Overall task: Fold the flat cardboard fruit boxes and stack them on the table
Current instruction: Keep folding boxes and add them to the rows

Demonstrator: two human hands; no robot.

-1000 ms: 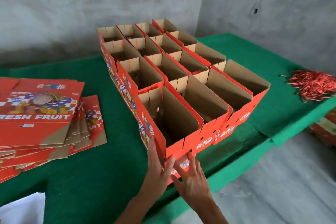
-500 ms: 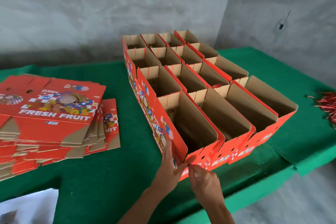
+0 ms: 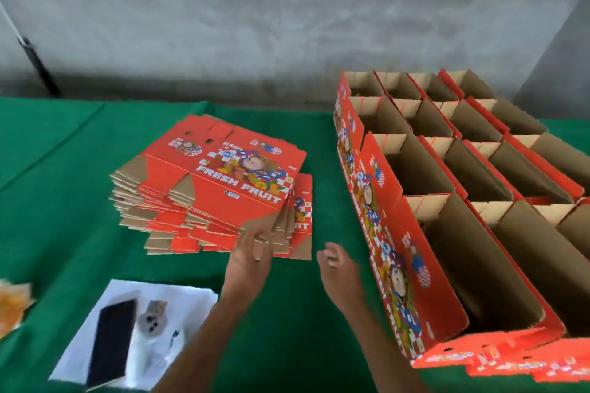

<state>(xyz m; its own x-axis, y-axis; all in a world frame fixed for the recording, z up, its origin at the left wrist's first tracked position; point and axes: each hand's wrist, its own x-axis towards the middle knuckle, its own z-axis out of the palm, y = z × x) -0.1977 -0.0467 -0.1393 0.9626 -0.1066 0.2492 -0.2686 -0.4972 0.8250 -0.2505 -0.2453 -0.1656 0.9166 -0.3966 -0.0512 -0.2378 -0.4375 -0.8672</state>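
Observation:
A stack of flat red "FRESH FRUIT" cardboard boxes (image 3: 220,188) lies on the green table (image 3: 64,201), left of centre. Several folded, open-topped red boxes (image 3: 447,201) stand in tight rows on the right. My left hand (image 3: 250,254) reaches to the near right corner of the flat stack, its fingers straight and touching the edges of the top sheets. My right hand (image 3: 336,265) hovers over the green cloth between the stack and the folded boxes, fingers relaxed, holding nothing.
A white sheet (image 3: 137,329) with a dark phone (image 3: 111,338) and a small grey object (image 3: 153,319) lies at the near left. An orange-yellow item (image 3: 11,303) sits at the left edge. A grey concrete wall (image 3: 255,25) stands behind the table.
Both hands have left the nearest folded box and moved left toward the flat stack. The view has swung left, so the stack now sits near the centre.

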